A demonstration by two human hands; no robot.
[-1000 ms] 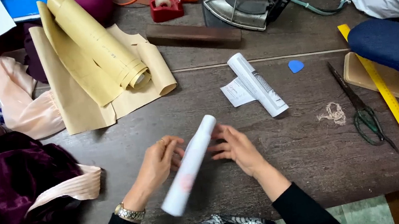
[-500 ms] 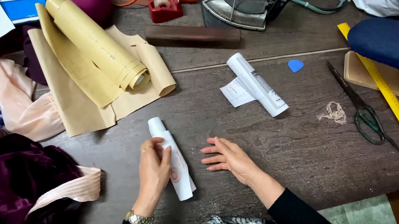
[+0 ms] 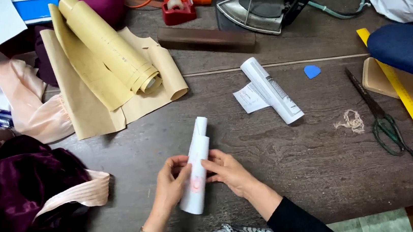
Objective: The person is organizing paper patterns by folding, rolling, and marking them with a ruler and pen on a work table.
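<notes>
A white rolled paper tube with faint red marks lies on the dark wooden table, pointing away from me. My left hand grips its left side near the lower end. My right hand holds the right side, fingers curled against the roll. Both hands are wrapped around the same roll, which rests low over the table. A wristwatch shows on my left wrist.
A second rolled paper lies further back. Tan pattern-paper rolls sit at the back left, an iron behind. Scissors, a yellow ruler, blue chalk and a padded sleeve board are right. Purple velvet fabric is left.
The roll was tilted up a second ago, then lay flat under my left hand alone. Now both hands grip it and it points nearly straight away from me.
</notes>
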